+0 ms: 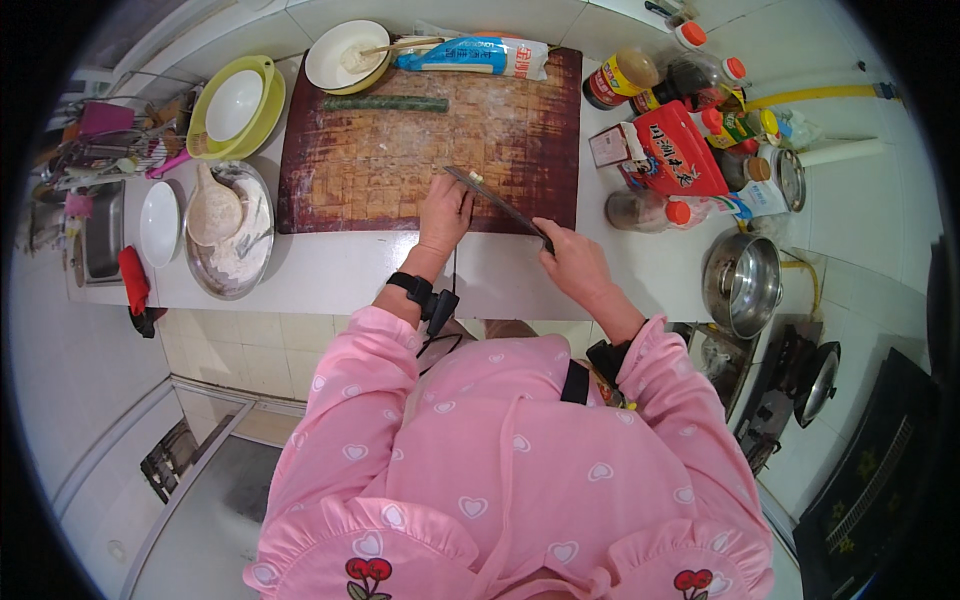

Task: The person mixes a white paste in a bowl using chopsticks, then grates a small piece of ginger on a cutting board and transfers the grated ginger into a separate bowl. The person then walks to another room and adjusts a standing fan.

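Note:
My right hand (576, 257) grips the handle of a kitchen knife (499, 201), whose dark blade slants up and left over the wooden cutting board (517, 127). Close against the blade's left side, the fingers of my left hand (446, 212) are bent down toward the board. A small pale piece of food (475, 177) shows at the blade; what lies under my left fingers is hidden. Farther up the board rests a long green vegetable, perhaps a cucumber (386, 103).
A white bowl (330, 64) with dough and chopsticks stands beside a noodle packet (472, 56) at the back. Left are a steel basin of flour (259, 217), a white plate (160, 225) and a green basin (274, 105). Sauce bottles (622, 75) and a steel pot (750, 285) stand right.

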{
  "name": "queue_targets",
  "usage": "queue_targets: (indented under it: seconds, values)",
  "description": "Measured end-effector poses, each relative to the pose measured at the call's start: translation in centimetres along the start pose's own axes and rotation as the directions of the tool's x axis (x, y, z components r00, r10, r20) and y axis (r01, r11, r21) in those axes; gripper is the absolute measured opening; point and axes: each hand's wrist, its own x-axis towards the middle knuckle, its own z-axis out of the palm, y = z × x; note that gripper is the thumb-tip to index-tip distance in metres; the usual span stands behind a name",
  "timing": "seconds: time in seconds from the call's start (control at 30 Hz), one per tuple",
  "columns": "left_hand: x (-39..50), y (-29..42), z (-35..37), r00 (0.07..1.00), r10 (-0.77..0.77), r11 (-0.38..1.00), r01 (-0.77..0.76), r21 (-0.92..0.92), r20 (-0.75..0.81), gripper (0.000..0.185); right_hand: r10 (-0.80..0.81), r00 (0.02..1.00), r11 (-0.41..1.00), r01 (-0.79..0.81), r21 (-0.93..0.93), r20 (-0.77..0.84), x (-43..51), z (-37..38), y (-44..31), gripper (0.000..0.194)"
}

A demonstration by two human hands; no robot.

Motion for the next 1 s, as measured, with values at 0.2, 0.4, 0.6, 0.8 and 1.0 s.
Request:
queue_targets:
  seconds: [0.2, 0.4, 0.6, 0.8, 1.0]
  values:
    - [0.0, -0.2, 0.1, 1.0, -0.017, 1.0, 0.016, 0.024, 0.026, 0.011, 0.1, 0.992, 0.993, -0.095, -0.063, 0.077, 2.3, 0.6, -0.6, 0.038]
    - [-0.1, -0.5, 0.3, 0.999, -0.032, 0.999, 0.031, 0.028, 0.036, 0.009, 0.145, 0.987, 0.989, -0.147, 0.023, 0.074, 2.6, 0.7, -0.8, 0.036]
    - [-0.3, -0.7, 0.5, 1.0, -0.013, 1.0, 0.013, 0.005, -0.005, 0.01, 0.115, 0.99, 0.993, -0.112, -0.036, 0.081, 2.4, 0.6, -0.6, 0.034]
    - [-0.3, -0.8, 0.2, 0.998, -0.048, 0.998, 0.049, -0.04, 0.039, 0.009, 0.176, 0.98, 0.983, -0.18, 0.032, 0.093, 2.8, 1.1, -1.3, 0.034]
    - [-0.3, -0.9, 0.4, 0.998, -0.06, 0.995, 0.06, -0.086, -0.007, 0.007, 0.166, 0.975, 0.986, -0.168, 0.0, 0.148, 2.3, 0.2, -0.6, 0.032]
